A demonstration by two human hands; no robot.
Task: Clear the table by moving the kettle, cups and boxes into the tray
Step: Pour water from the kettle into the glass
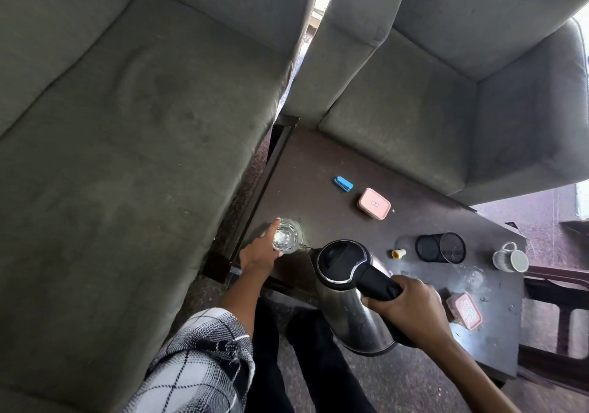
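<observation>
Gripping steel kettle with black handle (350,288), right hand (411,310) clenched | left hand (259,250) grasping clear glass tumbler (287,235) | risk: tumbler slips, spills; tray unseen.

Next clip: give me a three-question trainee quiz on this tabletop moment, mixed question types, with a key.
1. True or false: the right hand grips the kettle by its black handle.
2. What do the left hand fingers touch? A) the white mug B) the clear glass C) the blue stapler
3. Fill in: the black mesh pen holder lies on its ____.

Key: 1 true. 2 B. 3 side. The mug also lies on its side on the table; no tray is in view.
</observation>
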